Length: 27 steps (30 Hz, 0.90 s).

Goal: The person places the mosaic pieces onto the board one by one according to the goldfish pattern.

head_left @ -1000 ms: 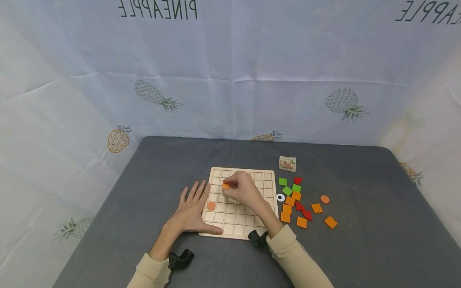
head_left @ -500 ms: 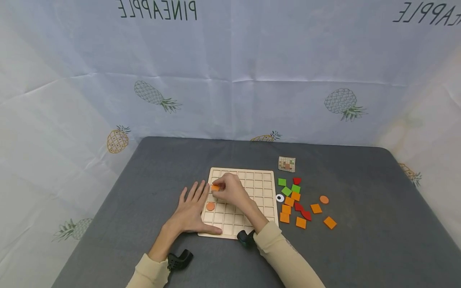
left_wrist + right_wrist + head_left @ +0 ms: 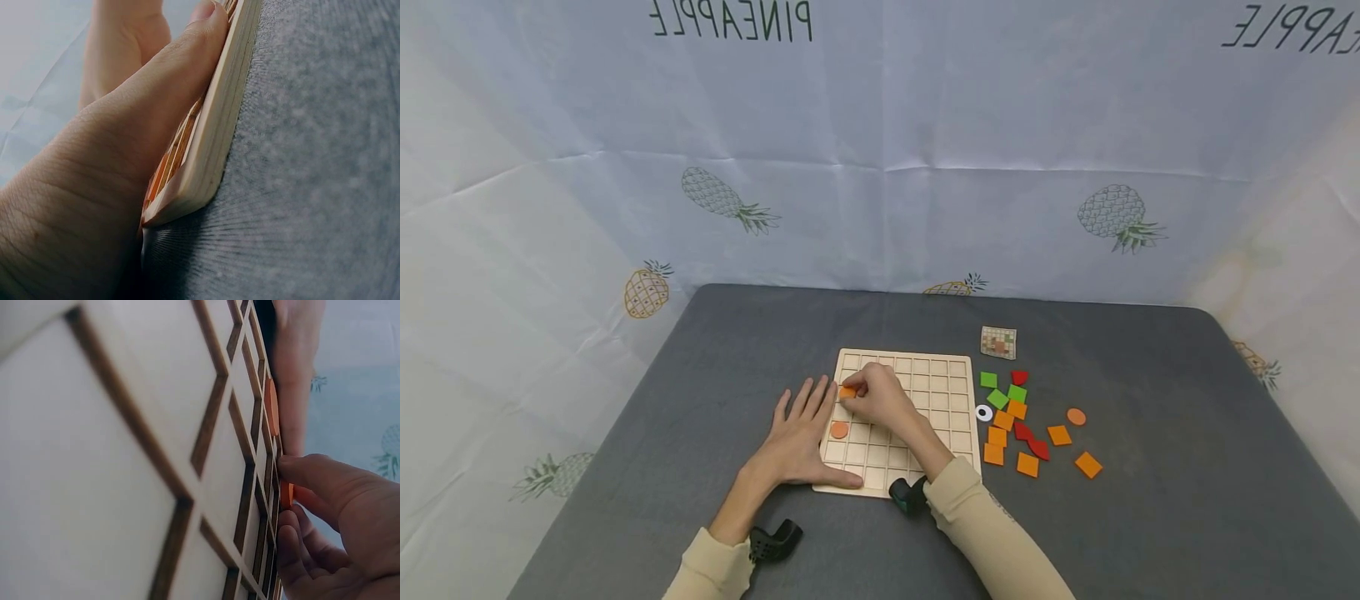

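A square wooden grid board (image 3: 940, 433) lies on the dark table. My left hand (image 3: 797, 446) rests flat along its left edge with fingers spread, and in the left wrist view the thumb (image 3: 187, 56) lies over the board's near rim. My right hand (image 3: 880, 396) pinches an orange square tile (image 3: 847, 392) at the left side of the grid. In the right wrist view that tile (image 3: 286, 494) is between thumb and fingers, right at the grid surface. An orange round disc (image 3: 839, 429) sits in a cell nearer to me, beside the left hand.
Right of the board lie several loose orange squares (image 3: 1027, 464), green squares (image 3: 988, 379), red pieces (image 3: 1039, 448), a white ring (image 3: 983, 412) and an orange disc (image 3: 1077, 416). A small patterned card (image 3: 998, 342) lies behind them. A pineapple-print cloth (image 3: 880, 225) hangs beyond the table.
My right hand has moved left across the board with the orange tile, from an inner cell to the leftmost column, and then stayed there. The left hand has not moved.
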Each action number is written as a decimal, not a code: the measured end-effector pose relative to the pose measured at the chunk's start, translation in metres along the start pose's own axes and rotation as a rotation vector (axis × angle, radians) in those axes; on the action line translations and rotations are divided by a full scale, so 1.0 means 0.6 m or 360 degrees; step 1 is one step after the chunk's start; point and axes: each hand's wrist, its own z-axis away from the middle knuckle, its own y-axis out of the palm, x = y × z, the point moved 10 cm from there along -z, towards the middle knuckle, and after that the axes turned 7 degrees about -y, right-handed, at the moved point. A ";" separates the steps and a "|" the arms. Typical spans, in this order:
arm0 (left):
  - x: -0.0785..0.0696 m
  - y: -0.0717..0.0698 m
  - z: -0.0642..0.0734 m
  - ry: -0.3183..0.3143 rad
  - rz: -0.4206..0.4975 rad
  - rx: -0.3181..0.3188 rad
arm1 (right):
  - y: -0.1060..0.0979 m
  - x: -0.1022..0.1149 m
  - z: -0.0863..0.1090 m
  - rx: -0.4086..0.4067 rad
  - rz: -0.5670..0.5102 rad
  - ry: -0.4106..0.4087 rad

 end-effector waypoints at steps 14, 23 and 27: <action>-0.001 -0.001 0.000 0.0000 0.0001 0.0013 | 0.003 0.003 0.000 -0.0002 0.0044 -0.0004; -0.002 -0.001 0.000 0.0004 0.0002 0.0007 | 0.003 -0.003 0.002 -0.0001 0.0048 0.0052; -0.001 -0.002 0.001 0.0002 0.0001 0.0004 | 0.003 -0.001 0.002 0.0000 0.0040 0.0053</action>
